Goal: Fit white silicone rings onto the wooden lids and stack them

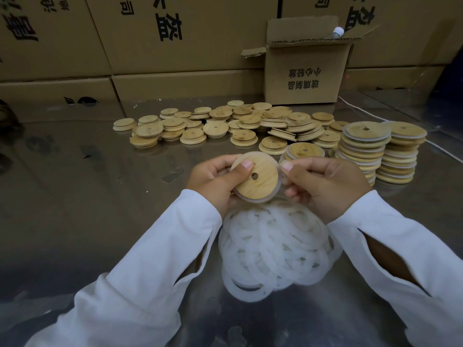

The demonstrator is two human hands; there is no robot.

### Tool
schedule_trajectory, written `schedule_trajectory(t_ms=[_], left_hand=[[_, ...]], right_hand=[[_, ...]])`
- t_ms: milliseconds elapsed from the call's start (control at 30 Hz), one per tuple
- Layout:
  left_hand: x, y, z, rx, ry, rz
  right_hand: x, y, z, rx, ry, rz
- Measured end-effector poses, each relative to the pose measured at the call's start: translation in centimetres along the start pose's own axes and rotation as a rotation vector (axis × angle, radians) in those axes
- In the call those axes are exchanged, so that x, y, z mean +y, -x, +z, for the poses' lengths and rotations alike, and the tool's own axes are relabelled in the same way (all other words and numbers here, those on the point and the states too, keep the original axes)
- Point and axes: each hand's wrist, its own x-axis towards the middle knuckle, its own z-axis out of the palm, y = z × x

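Observation:
I hold a round wooden lid (263, 181) with a small centre hole above the table, a white silicone ring (253, 199) showing around its rim. My left hand (213, 179) grips the lid's left side, thumb on its face. My right hand (325, 181) pinches the ring at the lid's right edge. Below my hands lies a heap of loose white rings (275, 249). Several bare wooden lids (218, 123) are scattered farther back. Two tall stacks of ringed lids (363, 149) (400, 156) stand at the right, and a short stack (304, 150) sits just behind my right hand.
The table top (100, 186) is shiny metal. An open cardboard box (305, 73) holding a bottle with a white cap (337, 32) stands at the back right. Large cartons (140, 36) wall the far side. A white cable (363, 111) runs along the right.

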Motion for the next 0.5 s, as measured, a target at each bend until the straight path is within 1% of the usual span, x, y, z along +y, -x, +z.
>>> schedule_trajectory(t_ms=[100, 167, 233, 300, 400, 433, 500], left_hand=[[0.1, -0.1, -0.1, 0.025, 0.060, -0.005], [0.1, -0.1, 0.0, 0.032, 0.081, 0.016], [0.1, -0.1, 0.1, 0.038, 0.112, 0.044], [0.0, -0.1, 0.2, 0.048, 0.131, 0.074], [-0.4, 0.1, 0.4, 0.061, 0.128, 0.124], [-0.5, 0.1, 0.4, 0.062, 0.133, 0.138], [-0.6, 0.1, 0.5, 0.065, 0.137, 0.155]], right_hand=[[-0.1, 0.0, 0.0, -0.047, -0.064, 0.048], [-0.2, 0.1, 0.1, -0.034, -0.059, 0.039], [0.0, 0.1, 0.2, 0.031, 0.048, -0.043], [0.2, 0.4, 0.4, 0.082, 0.247, -0.177], [0.4, 1.0, 0.9, 0.093, 0.502, -0.371], [0.5, 1.1, 1.1, 0.095, 0.537, -0.407], [0.5, 1.1, 1.2, 0.115, 0.531, -0.427]])
